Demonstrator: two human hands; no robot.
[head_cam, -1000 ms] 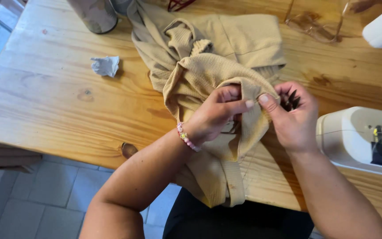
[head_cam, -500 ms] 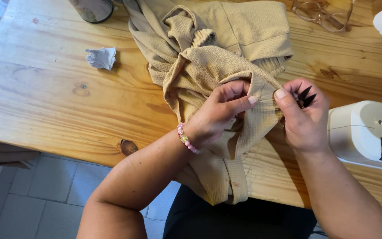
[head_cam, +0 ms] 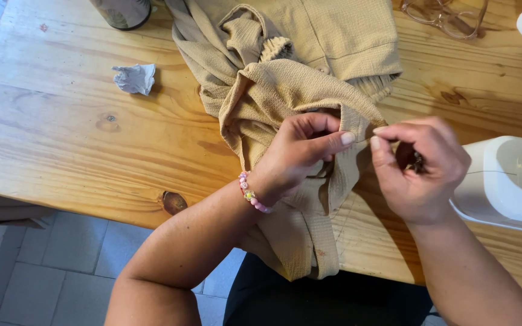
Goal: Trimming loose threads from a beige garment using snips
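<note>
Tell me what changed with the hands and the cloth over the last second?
The right hand drew a little away to the right of the beige garment, its small dark tool now mostly hidden in the palm. The left hand kept pinching the fabric fold. The crumpled paper and glasses stayed put.

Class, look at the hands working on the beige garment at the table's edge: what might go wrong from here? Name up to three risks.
1. The right hand pinches the fabric while a small dark tool is tucked in its palm; its points might prick a finger.
2. Much of the beige garment hangs over the table edge, so it may slide off if the left hand loosens its grip.
3. The glasses lie close to the bunched cloth and may get dragged.
</note>
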